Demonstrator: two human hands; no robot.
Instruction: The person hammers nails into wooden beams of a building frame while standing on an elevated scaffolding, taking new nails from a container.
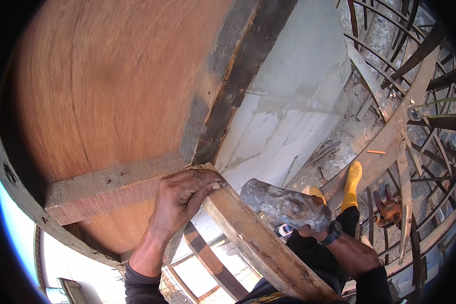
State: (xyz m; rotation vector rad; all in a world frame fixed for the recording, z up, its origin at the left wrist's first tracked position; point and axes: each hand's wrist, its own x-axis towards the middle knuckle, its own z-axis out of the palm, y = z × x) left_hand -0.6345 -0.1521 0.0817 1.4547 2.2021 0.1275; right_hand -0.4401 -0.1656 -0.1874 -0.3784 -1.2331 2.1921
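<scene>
My left hand point(190, 190) is closed at the upper end of a rough wooden beam point(268, 243). Between its thumb and forefinger it pinches a small metal nail point(219, 185), only partly visible. The beam slants down toward my body, its top close to the corner of a timber frame. In my right hand point(313, 232), just right of the beam, is a hammer point(289, 205) with a worn grey metal head. The head is apart from the nail and hides most of that hand's fingers; the handle is hidden too.
A reddish plywood panel point(121, 86) on timber framing point(121, 185) fills the upper left. Beyond it stands a grey-white block wall point(289, 96). My yellow boots point(353, 182) are on planks point(380, 157) far below, near an orange stick point(376, 152) and crossed timbers and poles point(441, 147).
</scene>
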